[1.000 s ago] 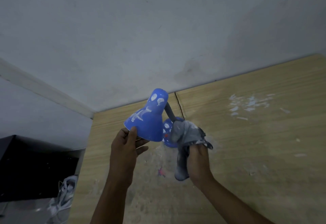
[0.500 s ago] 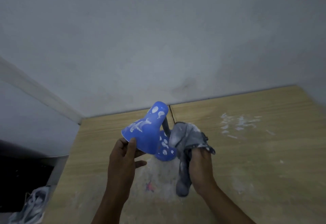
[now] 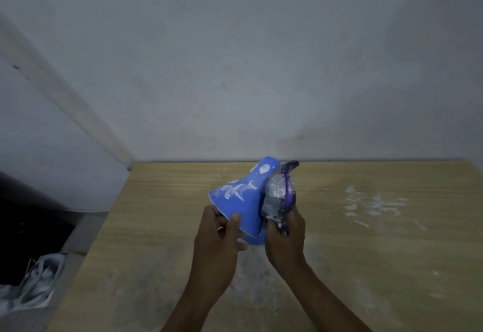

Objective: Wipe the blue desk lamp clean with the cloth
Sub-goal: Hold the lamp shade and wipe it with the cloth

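The blue desk lamp [image 3: 241, 198] is sitting near the middle of the wooden desk [image 3: 366, 253], a little way out from the grey wall [image 3: 261, 70]. Its shade is tipping toward the left, with the wide open end pointing down and near.

The left hand [image 3: 218, 245] is gripping the shade's rim, with the thumb on the outside and the fingers curling under the edge. The right hand [image 3: 286, 237] is closing tight around the grey cloth [image 3: 278, 198] and pressing it against the right side of the shade.

White blotches are showing on the blue shade, so I think a lot of wiping is left to do. White smears are also lying on the desk far to the right.

The shade is looking smooth and hard, maybe a bit slippery, and light enough for one hand to tilt. Holding it by the rim seems like a good spot, because the neck might bend. The cloth is looking soft and floppy, so bunching it up should help it rub well.

No brand, label or writing is showing anywhere that I can read.

A pale shoe [image 3: 39, 279] is lying on the floor at the near left.
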`<move>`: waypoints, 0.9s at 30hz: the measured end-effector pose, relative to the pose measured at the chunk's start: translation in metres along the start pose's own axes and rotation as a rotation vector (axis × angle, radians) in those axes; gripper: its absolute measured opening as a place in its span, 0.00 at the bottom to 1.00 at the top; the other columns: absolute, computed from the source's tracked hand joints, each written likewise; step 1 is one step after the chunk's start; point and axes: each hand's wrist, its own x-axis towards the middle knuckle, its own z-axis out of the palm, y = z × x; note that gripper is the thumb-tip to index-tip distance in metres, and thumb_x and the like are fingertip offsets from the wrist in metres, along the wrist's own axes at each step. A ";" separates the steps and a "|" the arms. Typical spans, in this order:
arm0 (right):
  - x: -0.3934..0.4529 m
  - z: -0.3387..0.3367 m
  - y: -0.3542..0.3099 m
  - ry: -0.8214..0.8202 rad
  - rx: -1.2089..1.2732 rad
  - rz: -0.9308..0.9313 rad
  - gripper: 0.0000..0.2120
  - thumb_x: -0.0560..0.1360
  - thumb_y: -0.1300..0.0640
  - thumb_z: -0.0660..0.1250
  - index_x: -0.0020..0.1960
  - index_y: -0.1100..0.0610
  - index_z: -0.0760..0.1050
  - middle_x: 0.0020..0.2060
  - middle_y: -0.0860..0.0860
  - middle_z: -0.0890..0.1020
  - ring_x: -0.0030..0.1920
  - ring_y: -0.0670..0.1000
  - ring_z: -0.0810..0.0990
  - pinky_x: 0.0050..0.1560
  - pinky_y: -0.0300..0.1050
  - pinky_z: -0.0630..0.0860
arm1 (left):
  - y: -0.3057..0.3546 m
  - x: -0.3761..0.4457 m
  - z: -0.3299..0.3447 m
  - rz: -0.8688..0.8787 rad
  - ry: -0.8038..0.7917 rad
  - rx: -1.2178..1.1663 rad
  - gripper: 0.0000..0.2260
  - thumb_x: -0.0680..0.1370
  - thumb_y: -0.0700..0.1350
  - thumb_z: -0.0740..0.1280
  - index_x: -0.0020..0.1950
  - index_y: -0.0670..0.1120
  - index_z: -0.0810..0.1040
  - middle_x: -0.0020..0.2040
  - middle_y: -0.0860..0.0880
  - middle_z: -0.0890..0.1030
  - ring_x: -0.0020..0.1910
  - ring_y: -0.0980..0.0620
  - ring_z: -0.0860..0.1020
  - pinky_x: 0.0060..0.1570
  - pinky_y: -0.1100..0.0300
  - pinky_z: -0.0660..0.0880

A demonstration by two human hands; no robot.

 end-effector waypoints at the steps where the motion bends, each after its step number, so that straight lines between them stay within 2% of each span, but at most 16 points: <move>1: -0.004 0.000 0.002 -0.001 -0.032 -0.010 0.15 0.75 0.59 0.63 0.62 0.59 0.75 0.51 0.40 0.83 0.52 0.44 0.82 0.49 0.41 0.78 | 0.000 0.000 0.000 0.002 -0.009 -0.009 0.05 0.81 0.45 0.66 0.56 0.50 0.74 0.47 0.45 0.80 0.43 0.51 0.84 0.36 0.57 0.81; 3: -0.012 0.001 0.001 -0.024 -0.077 -0.018 0.24 0.78 0.49 0.63 0.69 0.62 0.71 0.59 0.47 0.81 0.58 0.49 0.81 0.55 0.48 0.79 | 0.001 0.000 0.001 0.015 -0.035 -0.012 0.05 0.81 0.45 0.66 0.57 0.50 0.74 0.48 0.46 0.81 0.43 0.52 0.84 0.36 0.58 0.81; 4: -0.018 0.000 0.007 -0.073 -0.061 -0.029 0.26 0.78 0.48 0.62 0.71 0.62 0.68 0.60 0.47 0.81 0.59 0.50 0.80 0.56 0.48 0.79 | 0.000 0.000 0.001 0.018 -0.043 -0.012 0.05 0.81 0.46 0.66 0.57 0.51 0.73 0.49 0.46 0.81 0.43 0.52 0.84 0.37 0.58 0.81; 6: -0.031 0.000 0.002 -0.108 0.055 0.054 0.23 0.76 0.53 0.63 0.70 0.58 0.68 0.58 0.46 0.82 0.58 0.48 0.81 0.56 0.41 0.78 | -0.001 0.002 -0.001 0.013 -0.041 -0.015 0.05 0.81 0.46 0.66 0.56 0.51 0.74 0.48 0.47 0.82 0.43 0.51 0.85 0.37 0.57 0.81; 8: -0.036 -0.008 -0.004 -0.080 0.017 0.229 0.20 0.73 0.53 0.62 0.63 0.59 0.76 0.47 0.48 0.85 0.46 0.42 0.82 0.51 0.37 0.78 | -0.002 0.004 -0.003 -0.004 -0.022 -0.031 0.04 0.81 0.46 0.66 0.54 0.50 0.74 0.47 0.47 0.82 0.43 0.50 0.85 0.37 0.57 0.81; 9: -0.036 -0.011 -0.007 -0.061 0.013 0.322 0.16 0.74 0.54 0.62 0.57 0.61 0.78 0.42 0.50 0.82 0.40 0.41 0.80 0.50 0.40 0.78 | -0.002 0.005 -0.003 -0.011 -0.018 -0.037 0.04 0.81 0.46 0.66 0.53 0.49 0.74 0.46 0.46 0.81 0.42 0.49 0.85 0.36 0.57 0.81; 11: -0.028 -0.020 -0.009 0.088 -0.015 0.500 0.07 0.77 0.58 0.59 0.45 0.59 0.75 0.41 0.55 0.77 0.39 0.49 0.76 0.51 0.48 0.75 | -0.001 0.007 -0.005 -0.020 -0.021 -0.041 0.03 0.81 0.46 0.66 0.53 0.48 0.74 0.47 0.45 0.82 0.42 0.49 0.85 0.36 0.59 0.80; 13: -0.012 -0.026 -0.019 0.252 -0.050 0.474 0.11 0.77 0.65 0.57 0.40 0.58 0.74 0.41 0.58 0.77 0.40 0.57 0.75 0.46 0.49 0.71 | 0.000 0.007 -0.005 -0.021 -0.023 -0.048 0.03 0.81 0.45 0.66 0.53 0.48 0.75 0.47 0.46 0.82 0.42 0.50 0.85 0.35 0.60 0.80; 16: 0.010 -0.028 -0.025 0.406 0.001 0.321 0.10 0.76 0.70 0.58 0.41 0.63 0.77 0.34 0.58 0.79 0.33 0.54 0.76 0.37 0.48 0.72 | 0.001 0.006 -0.005 -0.019 -0.026 -0.051 0.04 0.81 0.45 0.66 0.55 0.48 0.74 0.47 0.47 0.83 0.42 0.51 0.85 0.36 0.60 0.80; 17: 0.013 -0.027 -0.024 0.315 0.018 0.276 0.07 0.74 0.69 0.61 0.42 0.66 0.77 0.34 0.57 0.80 0.31 0.52 0.76 0.36 0.46 0.73 | 0.000 0.005 -0.005 -0.021 -0.027 -0.050 0.04 0.81 0.45 0.66 0.55 0.48 0.74 0.47 0.48 0.83 0.43 0.51 0.85 0.36 0.59 0.81; 19: 0.014 -0.018 -0.024 0.177 0.031 0.223 0.07 0.71 0.62 0.62 0.40 0.65 0.75 0.31 0.47 0.79 0.29 0.43 0.74 0.36 0.39 0.71 | 0.000 0.005 -0.005 -0.017 -0.033 -0.045 0.04 0.81 0.45 0.66 0.54 0.48 0.74 0.47 0.48 0.82 0.43 0.51 0.84 0.36 0.58 0.81; 21: 0.012 -0.015 -0.014 0.093 -0.052 0.107 0.08 0.69 0.58 0.61 0.41 0.63 0.74 0.31 0.41 0.79 0.34 0.36 0.75 0.37 0.34 0.71 | 0.000 0.006 -0.005 -0.012 -0.046 -0.037 0.03 0.81 0.45 0.66 0.54 0.48 0.74 0.46 0.48 0.82 0.43 0.51 0.84 0.36 0.59 0.80; 22: 0.012 -0.013 -0.011 0.036 -0.057 0.086 0.10 0.70 0.59 0.60 0.44 0.65 0.76 0.36 0.41 0.81 0.38 0.36 0.77 0.41 0.35 0.72 | 0.000 0.006 -0.006 -0.010 -0.052 -0.034 0.04 0.81 0.45 0.66 0.54 0.48 0.74 0.46 0.49 0.82 0.42 0.52 0.84 0.36 0.59 0.80; 24: 0.013 -0.010 -0.009 -0.040 -0.076 0.017 0.20 0.71 0.60 0.59 0.58 0.71 0.74 0.50 0.56 0.83 0.53 0.46 0.80 0.52 0.42 0.76 | 0.000 0.006 -0.007 -0.008 -0.065 -0.034 0.04 0.81 0.45 0.66 0.54 0.47 0.74 0.45 0.49 0.82 0.42 0.52 0.84 0.37 0.59 0.81; 26: 0.009 -0.008 -0.001 -0.102 -0.112 -0.055 0.28 0.72 0.61 0.59 0.70 0.71 0.64 0.66 0.65 0.73 0.68 0.58 0.72 0.67 0.52 0.71 | 0.001 0.007 -0.007 0.003 -0.079 -0.032 0.05 0.81 0.45 0.66 0.53 0.46 0.73 0.45 0.47 0.81 0.42 0.52 0.84 0.37 0.58 0.80; 27: 0.005 -0.005 -0.002 -0.141 -0.099 -0.072 0.30 0.73 0.61 0.59 0.72 0.71 0.60 0.69 0.66 0.69 0.71 0.61 0.68 0.70 0.56 0.68 | 0.002 0.007 -0.006 0.008 -0.082 -0.028 0.05 0.81 0.45 0.66 0.52 0.45 0.73 0.45 0.45 0.81 0.42 0.51 0.84 0.37 0.58 0.80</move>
